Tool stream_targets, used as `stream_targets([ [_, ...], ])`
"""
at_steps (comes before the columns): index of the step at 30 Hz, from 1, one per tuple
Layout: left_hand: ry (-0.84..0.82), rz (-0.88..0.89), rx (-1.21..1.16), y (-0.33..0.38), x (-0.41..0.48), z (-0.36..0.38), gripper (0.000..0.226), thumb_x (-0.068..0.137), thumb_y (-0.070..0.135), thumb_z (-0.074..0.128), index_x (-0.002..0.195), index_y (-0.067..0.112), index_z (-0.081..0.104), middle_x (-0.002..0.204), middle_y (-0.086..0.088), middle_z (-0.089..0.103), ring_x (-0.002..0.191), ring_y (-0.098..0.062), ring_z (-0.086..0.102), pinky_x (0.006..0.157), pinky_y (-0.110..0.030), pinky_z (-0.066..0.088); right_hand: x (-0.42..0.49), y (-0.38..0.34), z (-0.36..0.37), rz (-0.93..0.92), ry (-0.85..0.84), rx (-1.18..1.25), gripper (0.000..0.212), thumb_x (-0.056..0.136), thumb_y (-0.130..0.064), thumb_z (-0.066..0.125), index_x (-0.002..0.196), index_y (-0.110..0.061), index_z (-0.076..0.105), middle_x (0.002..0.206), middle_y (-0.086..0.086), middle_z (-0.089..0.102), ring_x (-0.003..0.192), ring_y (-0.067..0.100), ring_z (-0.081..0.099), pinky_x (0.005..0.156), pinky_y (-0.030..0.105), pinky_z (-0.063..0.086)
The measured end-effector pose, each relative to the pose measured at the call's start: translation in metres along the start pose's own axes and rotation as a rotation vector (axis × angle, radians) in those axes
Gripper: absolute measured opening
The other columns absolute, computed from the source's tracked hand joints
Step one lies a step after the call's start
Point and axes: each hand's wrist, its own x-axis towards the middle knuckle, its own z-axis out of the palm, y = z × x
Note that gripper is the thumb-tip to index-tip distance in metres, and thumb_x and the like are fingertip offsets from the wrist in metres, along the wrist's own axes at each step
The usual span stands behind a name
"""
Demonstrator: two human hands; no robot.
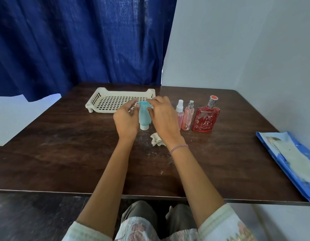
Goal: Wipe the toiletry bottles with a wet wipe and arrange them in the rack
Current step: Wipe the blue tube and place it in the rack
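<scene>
A pale blue tube bottle (144,114) stands on its white cap on the dark wooden table (63,153), just in front of the white perforated rack (105,101). My right hand (163,117) reaches over the bottle from the right, its fingertips and thumb around the bottle's top. Just left of the bottle, my left hand (126,120) has its fingers spread and slightly blurred, gripping nothing. A crumpled white wet wipe (156,140) lies on the table below the bottle, partly under my right wrist. The rack holds nothing.
Three bottles stand in a row right of my hands: a small clear pink spray bottle (179,110), a taller pink spray bottle (188,117) and a flat red perfume bottle (206,117). A blue wet-wipe pack (289,162) lies at the table's right edge. A blue curtain hangs behind.
</scene>
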Motion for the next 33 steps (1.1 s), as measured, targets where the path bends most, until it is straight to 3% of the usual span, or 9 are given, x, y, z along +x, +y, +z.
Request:
stream_targets([
  [5, -0.108, 0.031, -0.021, -0.009, 0.010, 0.009, 0.032, 0.095, 0.009, 0.052, 0.126, 0.011, 0.059, 0.130, -0.004, 0.060, 0.120, -0.010, 0.053, 0.091, -0.004, 0.033, 0.011, -0.002, 0.008, -0.022, -0.072, -0.184, 0.031, 0.090, -0.007, 0.057, 0.120, -0.004, 0.058, 0.112, 0.009, 0.058, 0.107, 0.021, 0.048, 0.077, 0.028, 0.048],
  [10, -0.060, 0.064, -0.040, -0.013, 0.016, 0.005, 0.023, 0.092, 0.006, 0.056, 0.110, 0.010, 0.069, 0.110, -0.001, 0.070, 0.095, -0.002, 0.058, 0.076, 0.003, 0.039, 0.019, 0.000, 0.008, -0.052, -0.150, -0.175, 0.029, 0.090, -0.009, 0.057, 0.119, -0.006, 0.059, 0.116, 0.009, 0.058, 0.110, 0.020, 0.048, 0.087, 0.029, 0.046],
  [15, -0.064, 0.046, -0.087, -0.016, 0.011, -0.004, 0.020, 0.091, 0.007, 0.059, 0.107, 0.011, 0.071, 0.103, 0.006, 0.068, 0.091, -0.001, 0.060, 0.075, 0.002, 0.042, 0.020, 0.000, 0.000, -0.050, -0.196, -0.100, 0.029, 0.092, -0.012, 0.055, 0.121, -0.010, 0.060, 0.119, 0.008, 0.060, 0.108, 0.020, 0.052, 0.091, 0.028, 0.042],
  [19, -0.063, 0.058, -0.132, -0.016, 0.000, -0.011, 0.020, 0.090, 0.007, 0.061, 0.106, 0.012, 0.071, 0.097, 0.011, 0.066, 0.080, 0.010, 0.059, 0.072, -0.001, 0.044, 0.016, -0.002, -0.007, -0.039, -0.217, -0.037, 0.030, 0.093, -0.012, 0.052, 0.122, -0.009, 0.061, 0.121, 0.009, 0.060, 0.111, 0.021, 0.051, 0.095, 0.024, 0.033],
  [24, -0.040, 0.084, -0.214, -0.019, -0.014, -0.014, 0.016, 0.089, 0.008, 0.063, 0.103, 0.010, 0.071, 0.093, 0.011, 0.066, 0.079, 0.020, 0.058, 0.069, -0.002, 0.044, 0.007, -0.004, -0.007, 0.001, -0.214, 0.070, 0.030, 0.092, -0.009, 0.055, 0.121, -0.008, 0.062, 0.121, 0.010, 0.062, 0.110, 0.019, 0.054, 0.097, 0.020, 0.033],
  [28, -0.002, 0.037, -0.307, -0.017, -0.017, -0.010, 0.006, 0.087, 0.016, 0.067, 0.092, 0.012, 0.068, 0.083, 0.009, 0.065, 0.074, 0.013, 0.060, 0.065, -0.007, 0.047, -0.002, -0.005, -0.005, 0.018, -0.139, 0.171, 0.031, 0.089, -0.004, 0.057, 0.119, -0.007, 0.063, 0.119, 0.009, 0.064, 0.109, 0.020, 0.058, 0.099, 0.023, 0.039],
  [33, -0.138, 0.022, -0.452, -0.025, -0.012, -0.006, 0.006, 0.090, 0.017, 0.063, 0.090, 0.013, 0.059, 0.090, -0.002, 0.069, 0.086, -0.008, 0.067, 0.075, -0.024, 0.055, -0.013, -0.002, -0.005, 0.105, -0.155, 0.323, 0.036, 0.089, 0.002, 0.055, 0.124, -0.007, 0.059, 0.127, 0.010, 0.060, 0.115, 0.018, 0.057, 0.104, 0.023, 0.039],
])
